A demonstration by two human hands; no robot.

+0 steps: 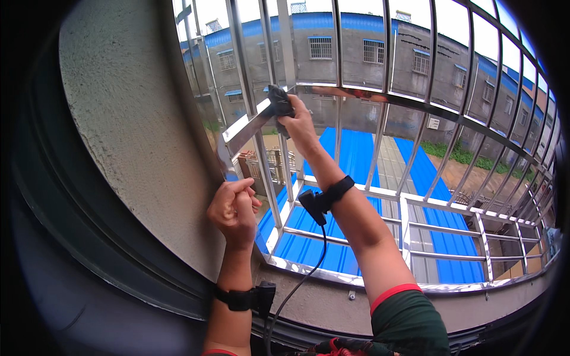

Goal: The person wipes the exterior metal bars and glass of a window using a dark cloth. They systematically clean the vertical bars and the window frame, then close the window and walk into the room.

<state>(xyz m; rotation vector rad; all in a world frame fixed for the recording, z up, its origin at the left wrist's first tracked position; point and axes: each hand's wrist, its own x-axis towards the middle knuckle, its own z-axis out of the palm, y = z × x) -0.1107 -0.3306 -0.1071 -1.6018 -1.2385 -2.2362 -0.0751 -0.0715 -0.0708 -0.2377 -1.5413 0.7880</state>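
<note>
My right hand [300, 126] is closed around a dark, crumpled cloth [281, 104]. The cloth presses against a shiny metal crossbar [246, 132] of the window cage, where that bar meets the long flat rail [409, 101] and an upright post. Lower and to the left, my left hand [233, 207] is curled into a loose fist beside the crossbar's wall end. No object shows between its fingers, though the inside of the curl is partly hidden. Each forearm wears a black strap with a small device; a black cable [306, 276] hangs between them.
A rough plaster wall [130, 118] rises close on my left, beside a dark window frame [77, 207]. Metal bars [386, 53] enclose the front and right, with a barred cage floor [439, 255] below. Beyond are blue roof panels [344, 160] and a grey building [350, 65].
</note>
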